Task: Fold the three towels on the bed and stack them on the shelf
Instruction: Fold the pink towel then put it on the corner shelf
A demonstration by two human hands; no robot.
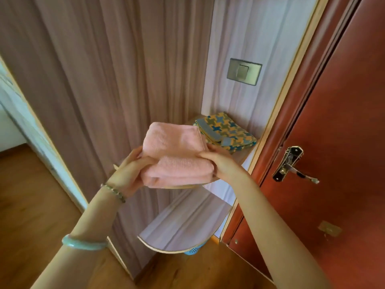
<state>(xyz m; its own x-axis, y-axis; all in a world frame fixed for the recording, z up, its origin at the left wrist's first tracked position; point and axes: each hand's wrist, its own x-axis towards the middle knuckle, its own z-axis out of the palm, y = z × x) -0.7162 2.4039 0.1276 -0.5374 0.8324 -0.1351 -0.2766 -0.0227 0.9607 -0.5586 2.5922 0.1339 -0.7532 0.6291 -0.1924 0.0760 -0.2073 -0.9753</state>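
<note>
A folded pink towel [177, 151] is held in the air in front of the corner shelf. My left hand [131, 172] grips its left edge with the thumb on top. My right hand [218, 161] pinches its right edge. On the upper shelf [242, 157], behind the pink towel, lies a folded towel with a yellow, blue and green pattern [227, 132]. The pink towel hides the front part of that shelf.
A lower rounded shelf [183, 224] juts out beneath, with a blue basket [192, 250] on the floor under it. A red-brown door [333, 142] with a metal handle [291, 165] stands at the right. A wall switch [244, 71] is above the shelf. Wooden floor lies below.
</note>
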